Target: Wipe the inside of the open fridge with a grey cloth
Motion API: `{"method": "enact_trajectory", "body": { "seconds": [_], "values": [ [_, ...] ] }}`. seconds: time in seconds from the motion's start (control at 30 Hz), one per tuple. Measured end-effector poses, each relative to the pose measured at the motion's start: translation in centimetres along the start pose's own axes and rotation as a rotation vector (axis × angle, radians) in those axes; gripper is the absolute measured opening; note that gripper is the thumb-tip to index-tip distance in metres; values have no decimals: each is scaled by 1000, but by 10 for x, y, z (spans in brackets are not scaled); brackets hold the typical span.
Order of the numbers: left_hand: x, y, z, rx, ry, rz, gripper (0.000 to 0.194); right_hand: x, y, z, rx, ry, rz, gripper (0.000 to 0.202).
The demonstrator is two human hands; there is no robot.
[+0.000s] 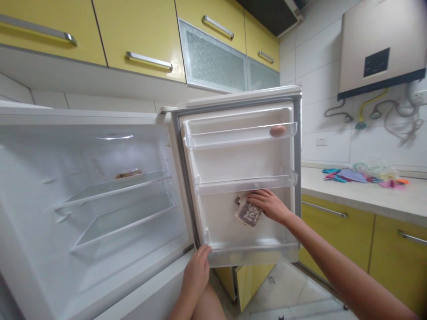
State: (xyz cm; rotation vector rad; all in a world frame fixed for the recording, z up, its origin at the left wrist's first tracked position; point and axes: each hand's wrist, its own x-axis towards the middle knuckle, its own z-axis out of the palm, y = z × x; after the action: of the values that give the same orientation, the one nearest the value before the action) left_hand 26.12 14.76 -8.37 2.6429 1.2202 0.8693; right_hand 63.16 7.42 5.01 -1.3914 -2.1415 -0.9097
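Note:
My right hand [267, 204] is closed on a small clear packet [249, 213] with dark and whitish bits inside. It holds the packet in front of the inner face of the open fridge door [220, 215], between the middle and bottom door shelves. My left hand [197, 266] rests at the near left end of the bottom door shelf [253, 256], fingers bent over its edge; whether it grips anything is hard to make out. A brown egg [277, 131] lies at the right end of the top door shelf [227, 136]. The middle door shelf [230, 186] shows no items.
Inside the fridge, a wrapped brownish item [129, 173] lies on the upper glass shelf [110, 191]. A yellow cabinet door [253, 284] stands ajar below the fridge door. Colourful cloths [353, 175] lie on the counter [333, 189] at right, under a water heater [383, 44].

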Motion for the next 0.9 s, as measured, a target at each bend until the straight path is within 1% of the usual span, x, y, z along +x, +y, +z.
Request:
{"method": "enact_trajectory", "body": {
  "seconds": [0.1, 0.17, 0.23, 0.27, 0.3, 0.37, 0.4, 0.47, 0.53, 0.63, 0.7, 0.77, 0.83, 0.9],
  "values": [
    [-1, 0, 0, -10, 1, 8, 50, -25, 12, -2, -126, 115, 204, 58],
    [-1, -1, 0, -19, -1, 12, 51, -41, 9, 4, -189, 205, 336, 55],
    [-2, -1, -1, -27, -6, 9, 52, -53, 0, 12, -225, 220, 460, 49],
    [-2, -1, -1, -30, -9, 5, 52, -57, -6, 15, -232, 185, 523, 47],
    [-2, 0, -2, -32, -10, 0, 53, -61, -13, 18, -230, 124, 581, 46],
    [-3, 2, -3, -30, -15, -7, 52, -67, -25, 23, -188, -52, 671, 46],
    [-3, 3, -3, -29, -19, -10, 52, -69, -29, 24, -147, -156, 691, 46],
    [-4, 4, -2, -28, -31, -19, 53, -74, -34, 27, -51, -348, 670, 47],
    [-4, 4, -1, -33, -39, -25, 53, -77, -35, 30, 28, -480, 622, 45],
    [-4, 5, 0, -52, -31, -33, 54, -72, -37, 42, 108, -597, 589, 33],
    [-5, 7, -2, -73, -24, -41, 53, -64, -42, 53, 171, -675, 582, 22],
    [-6, 11, -6, -89, -22, -48, 49, -52, -51, 66, 236, -723, 581, 15],
    [-6, 16, -11, -98, -33, -58, 44, -38, -63, 80, 301, -719, 590, 12],
    [-6, 20, -16, -100, -46, -74, 40, -23, -80, 95, 375, -662, 612, 15]
  ]
}}
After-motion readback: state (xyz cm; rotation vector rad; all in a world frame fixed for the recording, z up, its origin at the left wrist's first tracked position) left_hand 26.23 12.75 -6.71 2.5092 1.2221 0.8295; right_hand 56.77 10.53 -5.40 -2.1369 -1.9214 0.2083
